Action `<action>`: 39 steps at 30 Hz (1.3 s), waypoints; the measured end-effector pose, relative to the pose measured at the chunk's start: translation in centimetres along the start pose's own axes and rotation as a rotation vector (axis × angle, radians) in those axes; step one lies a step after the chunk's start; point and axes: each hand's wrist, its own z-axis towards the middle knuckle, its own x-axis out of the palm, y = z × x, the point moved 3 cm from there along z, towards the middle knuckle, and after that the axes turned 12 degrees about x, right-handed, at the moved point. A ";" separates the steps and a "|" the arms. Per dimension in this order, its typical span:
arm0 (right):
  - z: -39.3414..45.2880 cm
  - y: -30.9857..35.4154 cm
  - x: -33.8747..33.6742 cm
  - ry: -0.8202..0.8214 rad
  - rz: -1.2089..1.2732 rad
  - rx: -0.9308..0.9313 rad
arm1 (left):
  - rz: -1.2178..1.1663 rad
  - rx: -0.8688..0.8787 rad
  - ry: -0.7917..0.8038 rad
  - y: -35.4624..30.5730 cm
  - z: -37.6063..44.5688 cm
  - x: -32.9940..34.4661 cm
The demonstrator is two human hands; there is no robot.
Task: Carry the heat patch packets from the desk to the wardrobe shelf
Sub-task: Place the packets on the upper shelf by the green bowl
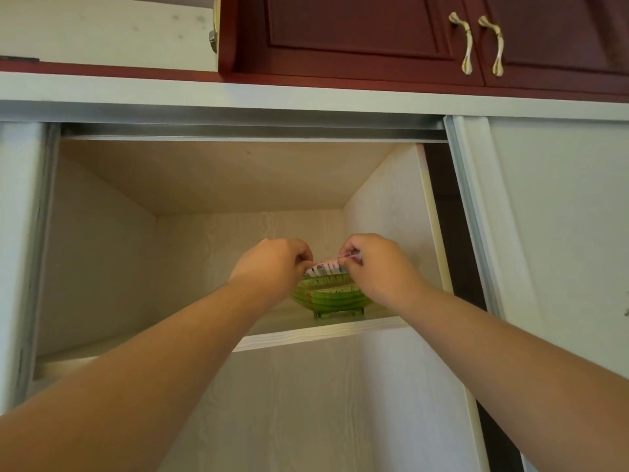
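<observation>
We hold one heat patch packet (327, 267) between our two hands, just above a green glass bowl (332, 296). Our left hand (272, 267) pinches the packet's left edge with curled fingers, and our right hand (372, 265) pinches its right edge, a thin red-and-white strip of it showing at the fingertips. We can count only this one packet for certain; pale shapes show through the bowl's ribbed wall below our hands, but we cannot tell whether they are more packets.

The single bowl stands on small feet on the wardrobe shelf (316, 335), directly under and between both hands, close to the shelf's front edge. Beyond our hands lies the pale wood-grain back wall of the compartment. To the right of our right hand stands one white sliding door (558, 216) with a metal frame. High above both hands are two dark red cabinet doors (357, 28), and up to the right we count two cream curved handles (464, 42) side by side.
</observation>
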 end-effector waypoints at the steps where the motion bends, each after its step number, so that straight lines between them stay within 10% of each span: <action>1: 0.2 0.0 0.2 -0.021 -0.026 -0.014 | 0.013 -0.007 -0.008 0.1 0.2 0.2; 39: -3.2 -1.1 0.0 0.170 -0.304 0.000 | 0.167 -0.258 0.183 -2.7 -4.0 -0.4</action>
